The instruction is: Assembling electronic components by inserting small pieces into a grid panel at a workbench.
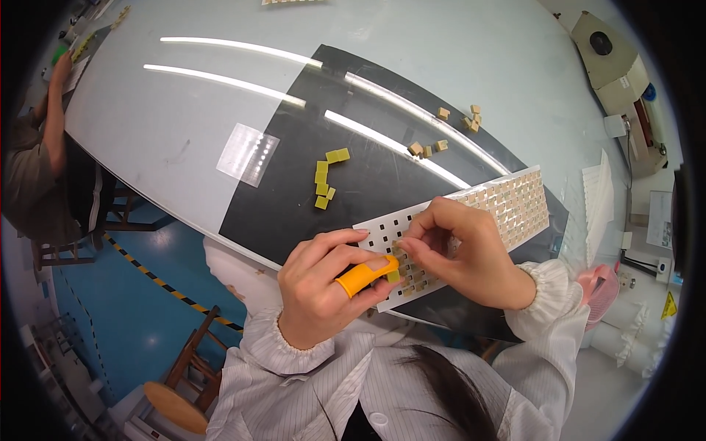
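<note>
A long white sheet [362,226] with rows of small square holes lies aslant under both hands. Small shiny tan pieces [515,204] fill its right part in rows, while dark holes show at its left end. My left hand [320,290] rests over that left end, an orange finger cot [362,278] on one digit. Its fingers are closed on a small yellow-green block [393,277]. Over the sheet, thumb and forefinger of my right hand [465,250] are pinched together close to the left fingertips; whatever lies between them is too small to tell.
Several yellow-green blocks [321,176] form a bent row on the black mat [276,213]. Small tan blocks [441,145] lie farther right. A clear square sheet [248,154] overlaps the mat's left edge. Another person's arm [55,121] is at far left; a beige machine [609,62] stands at right.
</note>
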Available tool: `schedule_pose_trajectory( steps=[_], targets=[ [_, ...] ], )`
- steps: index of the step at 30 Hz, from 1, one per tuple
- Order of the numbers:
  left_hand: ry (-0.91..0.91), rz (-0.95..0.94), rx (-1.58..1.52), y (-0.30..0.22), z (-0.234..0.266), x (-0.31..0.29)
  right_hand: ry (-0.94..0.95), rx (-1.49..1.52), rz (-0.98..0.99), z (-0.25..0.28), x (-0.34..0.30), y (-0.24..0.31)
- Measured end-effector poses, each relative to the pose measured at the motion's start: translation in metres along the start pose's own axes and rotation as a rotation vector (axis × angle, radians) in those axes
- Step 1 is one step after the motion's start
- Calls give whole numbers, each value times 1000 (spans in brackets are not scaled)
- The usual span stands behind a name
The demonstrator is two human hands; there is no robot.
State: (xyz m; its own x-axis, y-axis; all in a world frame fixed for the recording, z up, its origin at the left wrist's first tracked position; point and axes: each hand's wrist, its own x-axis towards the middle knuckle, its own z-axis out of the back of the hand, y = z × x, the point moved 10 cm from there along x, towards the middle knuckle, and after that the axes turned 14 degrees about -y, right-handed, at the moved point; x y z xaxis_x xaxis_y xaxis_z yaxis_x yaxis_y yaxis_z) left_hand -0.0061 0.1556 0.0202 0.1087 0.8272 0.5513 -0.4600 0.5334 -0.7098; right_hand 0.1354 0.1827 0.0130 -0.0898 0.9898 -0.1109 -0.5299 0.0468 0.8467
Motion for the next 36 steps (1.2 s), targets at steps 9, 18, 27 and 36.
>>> schedule_pose_trajectory(
  steps=[9,18,27,36],
  targets=[
    [0,13,10,0,-1,1,374,418,-500,-29,-16,-21],
    [12,28,12,1,-1,1,396,350,-463,-31,-16,-23],
    [-1,13,9,0,-2,2,394,344,-470,-31,-16,-23],
    [18,47,16,2,-2,1,354,222,-375,-29,-15,-19]
  ],
)
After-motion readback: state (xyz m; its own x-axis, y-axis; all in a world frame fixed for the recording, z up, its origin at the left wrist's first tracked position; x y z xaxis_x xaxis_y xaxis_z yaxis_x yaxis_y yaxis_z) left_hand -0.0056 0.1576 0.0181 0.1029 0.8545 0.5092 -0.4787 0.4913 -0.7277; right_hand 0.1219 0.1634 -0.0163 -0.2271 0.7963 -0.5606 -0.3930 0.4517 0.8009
